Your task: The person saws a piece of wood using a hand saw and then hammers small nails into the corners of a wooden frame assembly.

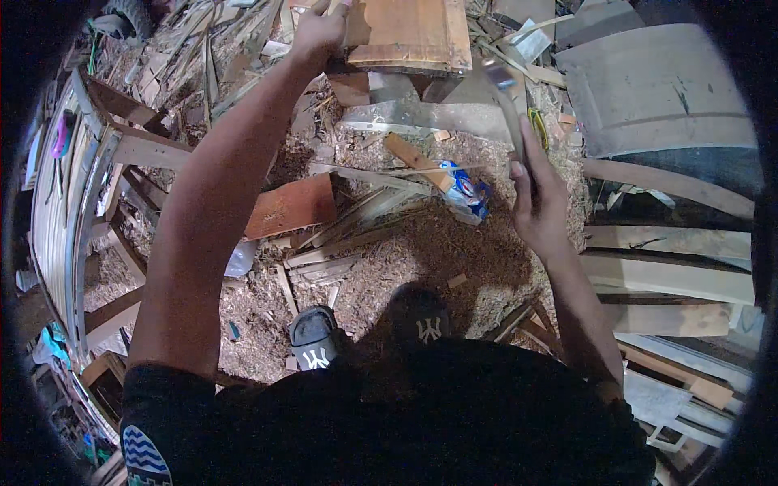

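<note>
Up ahead of the person is the wooden panel (405, 32), its far part out of view. The left hand (320, 34) is at its left edge; from here I can't tell whether the fingers grip it. The right hand (541, 198) is wrapped around what looks like a hammer (512, 117), its head blurred near the panel's corner. I'd guess nailing is underway; the next blow wants steady wood and clear fingers. Nearer the feet lie a blue packet (466, 198) and a reddish board (292, 206).

The left arm (215, 198) reached up to the top, with the left hand (321, 34) there; the right hand (541, 198) curled right of the middle.
</note>
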The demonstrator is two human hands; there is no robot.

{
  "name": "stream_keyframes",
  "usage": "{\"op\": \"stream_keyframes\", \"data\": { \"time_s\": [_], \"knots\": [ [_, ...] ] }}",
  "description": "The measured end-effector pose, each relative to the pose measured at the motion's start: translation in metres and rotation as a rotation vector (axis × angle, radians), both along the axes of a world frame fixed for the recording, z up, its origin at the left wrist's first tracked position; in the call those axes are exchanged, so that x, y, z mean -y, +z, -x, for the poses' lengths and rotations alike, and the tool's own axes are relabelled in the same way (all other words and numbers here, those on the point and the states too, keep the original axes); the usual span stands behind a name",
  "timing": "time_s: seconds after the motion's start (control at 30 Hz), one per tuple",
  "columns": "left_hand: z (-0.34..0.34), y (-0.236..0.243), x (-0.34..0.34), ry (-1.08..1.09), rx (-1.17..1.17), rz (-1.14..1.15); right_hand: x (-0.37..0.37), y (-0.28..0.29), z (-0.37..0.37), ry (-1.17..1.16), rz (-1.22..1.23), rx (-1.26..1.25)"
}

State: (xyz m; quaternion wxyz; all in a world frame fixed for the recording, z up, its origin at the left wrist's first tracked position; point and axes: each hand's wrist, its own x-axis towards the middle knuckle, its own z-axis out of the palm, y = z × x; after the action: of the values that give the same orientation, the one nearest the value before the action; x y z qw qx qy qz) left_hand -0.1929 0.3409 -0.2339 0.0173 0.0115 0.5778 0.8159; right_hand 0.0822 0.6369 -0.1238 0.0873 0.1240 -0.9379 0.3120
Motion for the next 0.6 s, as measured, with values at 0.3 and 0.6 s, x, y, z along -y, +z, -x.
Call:
{"op": "stream_keyframes", "data": {
  "time_s": [0.3,0.6],
  "knots": [
    [-0.012,0.016,-0.002,0.114,0.015,0.21,0.002,-0.021,0.011,0.022,-0.016,0.003],
    [0.018,-0.018,0.04,-0.127,-0.055,-0.041,0.01,-0.014,0.02,0.115,-0.033,-0.222]
  ]
}}
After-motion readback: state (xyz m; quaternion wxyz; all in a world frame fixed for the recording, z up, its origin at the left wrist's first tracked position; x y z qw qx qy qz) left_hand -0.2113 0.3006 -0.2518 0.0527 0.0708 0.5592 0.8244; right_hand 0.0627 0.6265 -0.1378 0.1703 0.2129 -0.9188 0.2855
